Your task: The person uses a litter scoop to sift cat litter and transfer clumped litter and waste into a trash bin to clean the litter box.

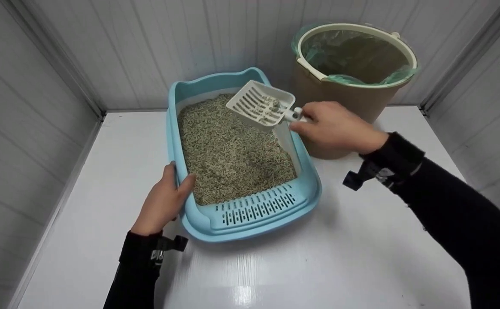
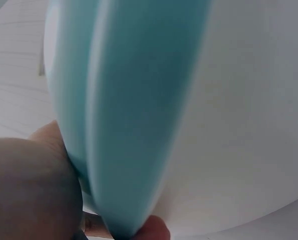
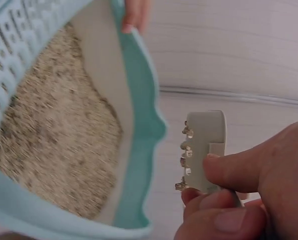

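Note:
A light-blue litter box (image 1: 172, 128) with a slotted front lip holds a bed of pellet litter (image 1: 228, 150). On its left rim, my left hand (image 1: 164, 201) grips with the thumb over the edge; the left wrist view shows fingertips (image 2: 154, 229) under the blue rim (image 2: 138, 110). Over the box's back right part, my right hand (image 1: 335, 126) holds a white slotted litter scoop (image 1: 250, 103) by its handle. Some clumps of litter (image 1: 271, 107) lie in the scoop. From the right wrist view, bits of litter poke through the scoop's slots (image 3: 188, 150).
A tan bucket (image 1: 335, 98) with a cream rim and a green plastic liner (image 1: 348, 80) stands behind and right of the box. Both sit on a glossy white surface (image 1: 361, 240), with grey panel walls (image 1: 134, 51) at the back and sides.

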{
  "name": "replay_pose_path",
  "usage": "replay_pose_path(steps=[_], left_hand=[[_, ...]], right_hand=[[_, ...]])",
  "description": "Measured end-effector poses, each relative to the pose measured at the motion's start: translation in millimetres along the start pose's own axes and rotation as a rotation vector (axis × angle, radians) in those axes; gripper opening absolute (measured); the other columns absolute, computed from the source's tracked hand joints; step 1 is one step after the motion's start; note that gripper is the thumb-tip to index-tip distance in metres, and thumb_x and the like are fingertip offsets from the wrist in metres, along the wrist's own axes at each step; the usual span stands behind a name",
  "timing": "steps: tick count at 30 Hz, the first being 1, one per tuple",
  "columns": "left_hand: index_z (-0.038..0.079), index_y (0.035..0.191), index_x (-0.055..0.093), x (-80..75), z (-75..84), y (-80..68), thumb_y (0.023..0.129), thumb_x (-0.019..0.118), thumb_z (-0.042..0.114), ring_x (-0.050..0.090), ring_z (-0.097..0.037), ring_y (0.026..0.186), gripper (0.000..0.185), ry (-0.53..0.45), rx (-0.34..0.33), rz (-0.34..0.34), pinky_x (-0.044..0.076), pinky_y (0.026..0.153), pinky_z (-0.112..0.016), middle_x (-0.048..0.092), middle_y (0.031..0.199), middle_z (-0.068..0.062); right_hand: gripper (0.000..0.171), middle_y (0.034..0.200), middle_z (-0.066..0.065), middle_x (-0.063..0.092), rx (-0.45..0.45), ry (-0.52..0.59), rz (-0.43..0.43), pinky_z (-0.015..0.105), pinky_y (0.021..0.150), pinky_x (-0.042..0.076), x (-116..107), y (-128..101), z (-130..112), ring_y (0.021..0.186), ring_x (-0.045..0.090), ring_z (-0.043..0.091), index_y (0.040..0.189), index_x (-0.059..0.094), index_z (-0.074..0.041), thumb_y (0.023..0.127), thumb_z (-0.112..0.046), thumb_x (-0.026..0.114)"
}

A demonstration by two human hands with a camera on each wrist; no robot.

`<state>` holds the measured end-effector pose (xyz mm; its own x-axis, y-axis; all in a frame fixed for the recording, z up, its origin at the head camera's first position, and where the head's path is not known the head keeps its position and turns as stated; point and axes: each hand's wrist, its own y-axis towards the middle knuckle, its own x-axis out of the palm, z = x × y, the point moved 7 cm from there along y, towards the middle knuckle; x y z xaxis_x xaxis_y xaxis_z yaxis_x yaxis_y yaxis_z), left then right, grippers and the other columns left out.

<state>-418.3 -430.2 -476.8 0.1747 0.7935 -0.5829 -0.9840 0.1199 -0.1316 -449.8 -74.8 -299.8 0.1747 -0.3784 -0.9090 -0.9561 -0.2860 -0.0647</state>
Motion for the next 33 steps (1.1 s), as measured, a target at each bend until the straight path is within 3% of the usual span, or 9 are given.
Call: replay_pose_path(steps=[5,10,13,16,19,20,24,27,33], left_hand=[[0.003,0.178,0.005,-0.1,0.3,1.2,0.114,0.050,0.061,0.068,-0.030,0.072,0.097,0.010,0.002,-0.002,0.056,0.054,-0.041,0.061,0.133,-0.036],[0.003,0.178,0.005,-0.2,-0.1,2.2,0.114,0.049,0.062,0.067,-0.029,0.070,0.098,0.013,0.000,-0.005,0.056,0.054,-0.041,0.061,0.134,-0.037],[0.002,0.178,0.005,-1.0,-0.5,2.1,0.114,0.049,0.063,0.067,-0.029,0.070,0.099,0.011,-0.001,-0.008,0.056,0.055,-0.041,0.060,0.136,-0.038],[0.003,0.178,0.004,-2.2,-1.9,1.3,0.114,0.050,0.063,0.065,-0.029,0.070,0.100,0.007,-0.004,-0.009,0.055,0.055,-0.042,0.061,0.135,-0.037],[0.003,0.178,0.003,-3.5,-4.2,-0.3,0.113,0.050,0.064,0.064,-0.028,0.070,0.101,0.003,-0.009,-0.007,0.055,0.054,-0.042,0.062,0.129,-0.035],[0.003,0.178,0.003,-3.7,-5.1,-0.8,0.113,0.050,0.064,0.064,-0.028,0.070,0.101,0.002,-0.010,-0.007,0.055,0.054,-0.042,0.063,0.126,-0.034],[0.003,0.178,0.003,-5.0,-6.9,-2.7,0.113,0.050,0.065,0.065,-0.028,0.071,0.101,0.000,-0.014,-0.003,0.056,0.055,-0.042,0.063,0.127,-0.034],[0.003,0.178,0.003,-5.3,-6.7,-3.3,0.113,0.050,0.064,0.065,-0.029,0.071,0.101,-0.001,-0.010,-0.001,0.056,0.055,-0.042,0.062,0.128,-0.034],[0.003,0.178,0.004,-5.6,-7.1,-3.2,0.114,0.050,0.063,0.068,-0.030,0.077,0.099,0.000,-0.003,0.004,0.057,0.055,-0.042,0.062,0.132,-0.036]], right_hand=[[0.042,0.085,0.006,0.057,0.031,-0.064,0.069,0.040,0.069,0.042,-64.1,-5.2,18.1,0.082,0.053,0.028,0.100,0.066,-0.005,0.112,-0.045,0.061],[0.051,0.084,0.006,0.056,0.180,-0.087,0.075,0.037,0.063,0.043,-114.1,-10.0,59.6,0.079,0.052,0.027,0.108,0.067,0.000,0.113,-0.049,0.056],[0.057,0.091,0.011,0.060,0.261,-0.099,0.055,0.038,0.062,0.045,-134.4,-13.5,83.3,0.081,0.054,0.028,0.122,0.067,0.004,0.114,-0.051,0.053],[0.068,0.109,0.023,0.064,0.309,-0.152,0.057,0.050,0.072,0.049,-148.1,-11.6,102.7,0.095,0.058,0.039,0.138,0.062,0.012,0.114,-0.051,0.049],[0.066,0.119,0.031,0.063,0.312,-0.267,0.074,0.054,0.075,0.048,-154.5,-6.9,115.1,0.101,0.057,0.044,0.139,0.059,0.016,0.115,-0.044,0.046],[0.061,0.114,0.031,0.064,0.309,-0.313,0.082,0.054,0.073,0.049,-155.1,-5.6,118.7,0.098,0.059,0.044,0.132,0.061,0.017,0.115,-0.040,0.046],[0.020,0.074,0.016,0.056,0.243,-0.497,0.169,0.047,0.051,0.045,-153.4,-2.7,123.1,0.066,0.054,0.034,0.090,0.056,0.004,0.100,-0.012,0.047],[0.010,0.062,0.008,0.043,0.129,-0.647,0.276,0.046,0.043,0.038,-147.8,-1.7,117.7,0.052,0.042,0.028,0.079,0.044,-0.004,0.085,0.003,0.047],[0.028,0.067,0.016,0.041,-0.218,-1.014,0.506,0.046,0.036,0.034,-129.5,-4.5,96.5,0.046,0.036,0.027,0.079,0.034,0.002,0.103,0.012,0.046]])
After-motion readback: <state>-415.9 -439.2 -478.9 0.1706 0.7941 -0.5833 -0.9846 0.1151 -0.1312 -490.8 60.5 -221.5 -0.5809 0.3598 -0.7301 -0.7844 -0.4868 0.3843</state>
